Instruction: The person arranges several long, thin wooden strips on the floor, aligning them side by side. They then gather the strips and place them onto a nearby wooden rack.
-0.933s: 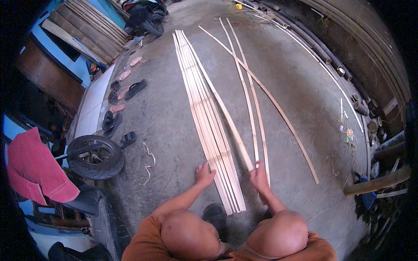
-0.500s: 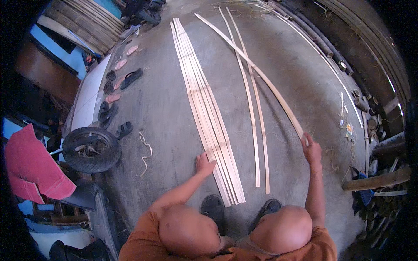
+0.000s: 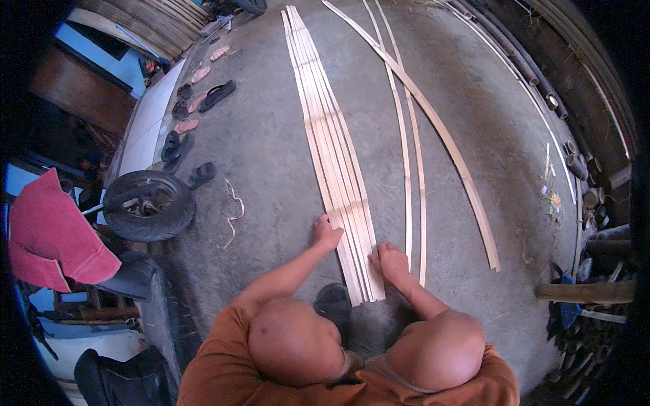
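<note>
A row of long pale bamboo strips (image 3: 336, 155) lies side by side on the concrete floor, running away from me. My left hand (image 3: 328, 233) is closed at their left edge, close to the near end. Across from it, my right hand (image 3: 391, 262) grips the right edge with bent fingers; its fingertips are partly hidden. Two thin strips (image 3: 405, 155) lie apart to the right. A wider, bowed strip (image 3: 467, 177) crosses over them at the far side, and its near end rests out to the right, with no hand on it.
Sandals (image 3: 217, 97) line the left, near a tyred wheel (image 3: 149, 206) and a red cloth (image 3: 61, 237). A curl of fibre (image 3: 235, 213) lies left of the strips. At the right are a thick bamboo pole (image 3: 586, 292) and piled bamboo pieces.
My right hand has let go of the bowed strip, which now lies on the floor, and moved left to the row's right edge. My left hand stays at the left edge.
</note>
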Motion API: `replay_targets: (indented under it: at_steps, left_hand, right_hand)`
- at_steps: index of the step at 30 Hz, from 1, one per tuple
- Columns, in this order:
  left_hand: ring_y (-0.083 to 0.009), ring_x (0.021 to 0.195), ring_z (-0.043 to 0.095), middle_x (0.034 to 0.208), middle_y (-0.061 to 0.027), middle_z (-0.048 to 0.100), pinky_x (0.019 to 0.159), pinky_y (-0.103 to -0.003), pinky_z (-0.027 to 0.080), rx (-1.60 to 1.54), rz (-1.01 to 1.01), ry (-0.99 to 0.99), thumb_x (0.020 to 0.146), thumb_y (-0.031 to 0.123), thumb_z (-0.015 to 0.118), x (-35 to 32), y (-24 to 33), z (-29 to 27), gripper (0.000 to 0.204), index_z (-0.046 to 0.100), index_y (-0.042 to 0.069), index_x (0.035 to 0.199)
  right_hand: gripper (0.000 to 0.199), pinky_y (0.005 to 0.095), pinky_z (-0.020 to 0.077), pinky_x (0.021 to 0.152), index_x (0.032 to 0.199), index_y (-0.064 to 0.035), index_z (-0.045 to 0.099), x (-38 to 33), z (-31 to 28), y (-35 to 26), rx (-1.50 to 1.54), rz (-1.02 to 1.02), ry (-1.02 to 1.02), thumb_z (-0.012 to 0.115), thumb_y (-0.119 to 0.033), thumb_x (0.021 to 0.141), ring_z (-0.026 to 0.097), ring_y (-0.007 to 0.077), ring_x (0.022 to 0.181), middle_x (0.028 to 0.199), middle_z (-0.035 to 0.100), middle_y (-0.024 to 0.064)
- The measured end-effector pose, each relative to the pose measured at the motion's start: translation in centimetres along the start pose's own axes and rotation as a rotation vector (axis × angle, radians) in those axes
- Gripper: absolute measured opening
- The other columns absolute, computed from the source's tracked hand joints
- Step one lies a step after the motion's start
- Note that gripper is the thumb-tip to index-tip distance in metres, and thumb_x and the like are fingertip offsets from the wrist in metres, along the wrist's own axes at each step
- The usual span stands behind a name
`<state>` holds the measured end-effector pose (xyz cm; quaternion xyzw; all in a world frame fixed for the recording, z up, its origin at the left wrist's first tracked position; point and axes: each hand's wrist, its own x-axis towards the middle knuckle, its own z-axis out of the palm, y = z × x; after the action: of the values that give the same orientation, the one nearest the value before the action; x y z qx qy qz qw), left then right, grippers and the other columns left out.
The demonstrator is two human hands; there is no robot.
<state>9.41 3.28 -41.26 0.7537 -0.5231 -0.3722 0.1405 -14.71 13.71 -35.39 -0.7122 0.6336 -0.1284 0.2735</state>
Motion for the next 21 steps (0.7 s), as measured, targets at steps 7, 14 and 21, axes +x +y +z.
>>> replay_targets:
  at_steps: [7,14,21]
  left_hand:
    - [-0.0299,0.114,0.061,0.123,-0.02,0.06,0.101,-0.041,0.047,-0.441,-0.009,-0.022,0.083,0.011,0.071,0.8,-2.8,1.1,0.061,0.04,-0.001,0.134]
    - [-0.0241,0.104,0.066,0.116,-0.0188,0.065,0.089,-0.038,0.053,-0.498,-0.054,-0.015,0.095,0.009,0.062,0.7,-2.1,0.5,0.049,0.036,0.001,0.136]
    - [-0.0225,0.104,0.066,0.117,-0.0171,0.066,0.091,-0.035,0.052,-0.548,-0.099,-0.081,0.098,0.011,0.056,-0.3,-0.3,-0.1,0.042,0.041,0.0,0.136]
  right_hand:
    - [0.042,0.0546,0.0528,0.078,0.107,-0.0008,0.056,1.4,-0.2,0.9,0.36,0.27,-0.061,0.066,-0.038,0.091,0.066,0.0474,0.09,0.093,0.068,0.0275]
    - [0.034,0.0433,0.0509,0.066,0.107,-0.0009,0.058,0.6,-4.2,2.3,0.551,0.325,0.223,0.06,-0.034,0.099,0.065,0.0283,0.071,0.078,0.065,0.0185]
    - [0.028,0.0445,0.0498,0.061,0.117,-0.0037,0.059,-1.1,-4.2,4.5,0.453,0.324,0.464,0.053,-0.028,0.103,0.066,0.0299,0.066,0.073,0.066,0.0161]
